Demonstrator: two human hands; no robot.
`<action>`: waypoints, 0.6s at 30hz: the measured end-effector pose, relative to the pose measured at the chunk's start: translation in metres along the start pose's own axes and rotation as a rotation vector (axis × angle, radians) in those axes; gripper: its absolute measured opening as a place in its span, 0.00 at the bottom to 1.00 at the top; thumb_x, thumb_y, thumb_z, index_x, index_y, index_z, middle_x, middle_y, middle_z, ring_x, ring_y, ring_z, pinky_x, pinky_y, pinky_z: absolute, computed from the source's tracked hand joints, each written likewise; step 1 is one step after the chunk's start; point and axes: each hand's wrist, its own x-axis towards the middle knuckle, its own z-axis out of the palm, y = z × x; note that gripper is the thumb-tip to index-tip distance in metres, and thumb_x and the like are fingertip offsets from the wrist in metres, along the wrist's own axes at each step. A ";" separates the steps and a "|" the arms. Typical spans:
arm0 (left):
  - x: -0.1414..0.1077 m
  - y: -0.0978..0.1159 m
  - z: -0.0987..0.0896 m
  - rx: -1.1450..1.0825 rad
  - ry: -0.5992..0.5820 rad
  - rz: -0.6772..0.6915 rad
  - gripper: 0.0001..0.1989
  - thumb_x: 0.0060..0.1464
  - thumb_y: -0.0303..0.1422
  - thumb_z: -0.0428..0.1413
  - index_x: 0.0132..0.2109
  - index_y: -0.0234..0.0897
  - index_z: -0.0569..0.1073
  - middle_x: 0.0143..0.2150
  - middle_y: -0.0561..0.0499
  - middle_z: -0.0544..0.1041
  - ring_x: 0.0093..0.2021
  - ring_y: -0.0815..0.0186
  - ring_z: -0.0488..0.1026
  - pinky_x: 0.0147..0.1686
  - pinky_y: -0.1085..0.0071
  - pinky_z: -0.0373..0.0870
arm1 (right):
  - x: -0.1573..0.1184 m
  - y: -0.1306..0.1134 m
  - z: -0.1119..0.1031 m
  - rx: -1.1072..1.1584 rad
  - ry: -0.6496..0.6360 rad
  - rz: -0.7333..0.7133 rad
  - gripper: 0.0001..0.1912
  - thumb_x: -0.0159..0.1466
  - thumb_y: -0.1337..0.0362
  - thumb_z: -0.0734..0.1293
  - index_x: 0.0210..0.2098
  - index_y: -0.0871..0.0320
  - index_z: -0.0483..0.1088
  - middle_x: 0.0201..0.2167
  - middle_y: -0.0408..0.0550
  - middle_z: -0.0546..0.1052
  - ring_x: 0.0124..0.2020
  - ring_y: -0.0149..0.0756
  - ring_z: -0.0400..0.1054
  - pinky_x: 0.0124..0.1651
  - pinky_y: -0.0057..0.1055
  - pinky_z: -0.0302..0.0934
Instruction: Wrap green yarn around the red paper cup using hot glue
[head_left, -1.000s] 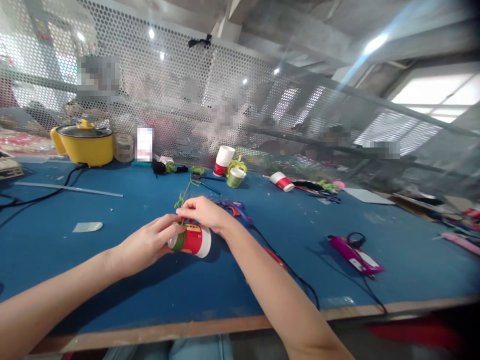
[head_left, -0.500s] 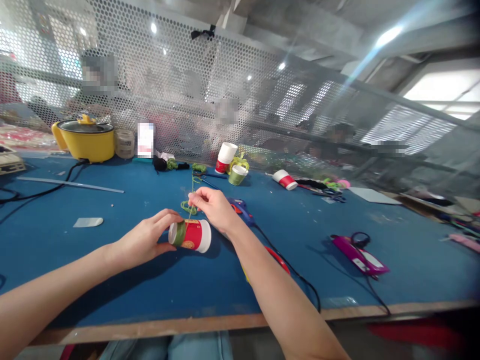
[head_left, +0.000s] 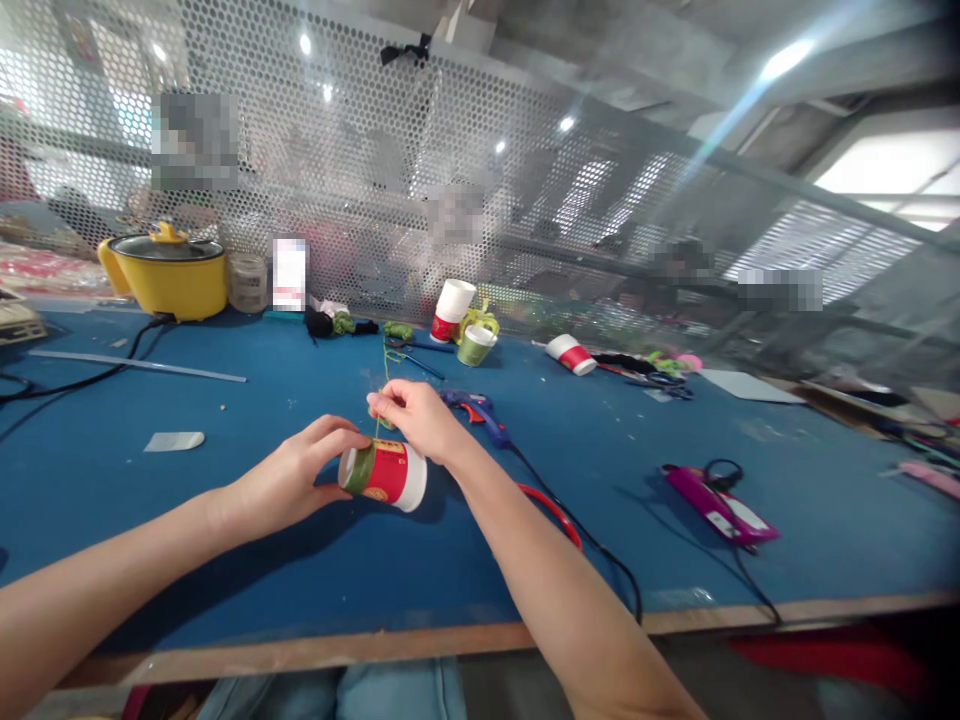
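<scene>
My left hand point(head_left: 311, 462) grips the base end of a red and white paper cup point(head_left: 388, 472), which is tilted on its side just over the table. Green yarn point(head_left: 360, 468) is wound in a band around that end. Above the cup, my right hand point(head_left: 409, 410) pinches the yarn strand that rises from the band. The strand trails back over the table toward a small green yarn bundle point(head_left: 398, 330). A blue glue gun point(head_left: 480, 412) lies just beyond my right wrist, its far end near my fingers.
Red-handled scissors or a similar red loop point(head_left: 555, 512) lie partly under my right forearm. Behind stand stacked paper cups point(head_left: 452, 308) and a green-wrapped cup point(head_left: 477, 346). A yellow electric pot point(head_left: 169, 275) is at the back left. A purple corded device point(head_left: 720, 505) lies right.
My right hand has shifted slightly left and down toward the cup with the yarn. The cup has turned a little in my left hand, and more of the glue gun shows.
</scene>
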 end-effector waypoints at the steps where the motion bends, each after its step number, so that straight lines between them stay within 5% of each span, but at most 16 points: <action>1: 0.000 0.000 0.000 0.004 -0.006 0.004 0.20 0.48 0.23 0.56 0.49 0.39 0.63 0.48 0.45 0.67 0.45 0.62 0.71 0.43 0.67 0.71 | 0.000 0.000 0.001 -0.007 -0.011 0.005 0.13 0.59 0.61 0.61 0.22 0.60 0.66 0.21 0.43 0.70 0.23 0.27 0.60 0.29 0.25 0.54; 11: 0.000 0.002 -0.005 -0.068 -0.061 -0.022 0.22 0.48 0.29 0.59 0.50 0.39 0.62 0.51 0.44 0.66 0.50 0.59 0.68 0.48 0.62 0.69 | 0.000 0.004 0.009 -0.187 -0.046 0.028 0.14 0.59 0.62 0.63 0.19 0.61 0.66 0.16 0.39 0.65 0.21 0.26 0.56 0.26 0.24 0.49; 18: 0.003 -0.001 -0.004 -0.445 -0.016 -0.280 0.21 0.52 0.36 0.56 0.51 0.34 0.64 0.47 0.42 0.71 0.46 0.59 0.72 0.47 0.61 0.71 | -0.001 0.004 0.012 -0.243 -0.042 0.034 0.12 0.59 0.64 0.63 0.20 0.61 0.66 0.18 0.41 0.67 0.21 0.27 0.57 0.26 0.25 0.49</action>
